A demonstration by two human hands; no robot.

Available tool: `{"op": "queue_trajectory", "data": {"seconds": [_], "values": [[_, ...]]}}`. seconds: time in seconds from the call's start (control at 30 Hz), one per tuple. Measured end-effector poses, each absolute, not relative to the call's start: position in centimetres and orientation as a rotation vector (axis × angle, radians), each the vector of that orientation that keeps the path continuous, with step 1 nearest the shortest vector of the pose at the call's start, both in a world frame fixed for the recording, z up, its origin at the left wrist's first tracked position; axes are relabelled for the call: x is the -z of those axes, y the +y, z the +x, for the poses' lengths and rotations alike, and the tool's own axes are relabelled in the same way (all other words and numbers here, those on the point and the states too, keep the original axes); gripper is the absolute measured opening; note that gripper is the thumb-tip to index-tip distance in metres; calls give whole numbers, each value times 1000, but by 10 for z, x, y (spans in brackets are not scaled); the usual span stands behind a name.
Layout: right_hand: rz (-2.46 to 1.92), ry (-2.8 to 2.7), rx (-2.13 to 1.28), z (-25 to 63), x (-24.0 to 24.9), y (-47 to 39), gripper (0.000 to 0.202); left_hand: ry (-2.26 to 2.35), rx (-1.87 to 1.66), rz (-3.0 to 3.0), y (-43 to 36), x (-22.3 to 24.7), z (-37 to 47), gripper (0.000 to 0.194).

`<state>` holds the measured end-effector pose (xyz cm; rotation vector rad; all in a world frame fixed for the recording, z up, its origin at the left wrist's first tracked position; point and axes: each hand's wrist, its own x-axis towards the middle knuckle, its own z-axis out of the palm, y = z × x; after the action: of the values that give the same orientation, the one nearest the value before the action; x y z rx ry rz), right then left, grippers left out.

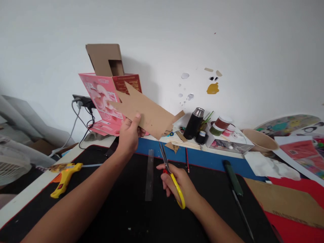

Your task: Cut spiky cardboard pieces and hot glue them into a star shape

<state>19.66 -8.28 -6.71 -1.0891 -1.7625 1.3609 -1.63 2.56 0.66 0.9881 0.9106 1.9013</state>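
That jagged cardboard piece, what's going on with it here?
A person holds the jagged cardboard piece up in the left grip, while the right grip holds scissors with yellow on the handle. The blades point up toward the cardboard's lower corner; whether they touch it is hard to tell. Below, a clear ruler lies on the black mat, with a yellow glue gun off to the left.

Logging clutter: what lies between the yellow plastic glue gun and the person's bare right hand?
Head view: the left forearm and a transparent straight ruler lie there.
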Motion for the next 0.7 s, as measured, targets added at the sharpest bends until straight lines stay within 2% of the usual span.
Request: {"op": "queue_trajectory", "data": {"seconds": [0.37, 0.7], "values": [[-1084, -1746, -1360, 197, 67, -84, 53, 1031, -1735, 1299, 9, -5, -7, 48], [-1088, -1745, -1349, 197, 64, -85, 53, 1038, -1726, 1344, 4, -9, -6, 50]]}}
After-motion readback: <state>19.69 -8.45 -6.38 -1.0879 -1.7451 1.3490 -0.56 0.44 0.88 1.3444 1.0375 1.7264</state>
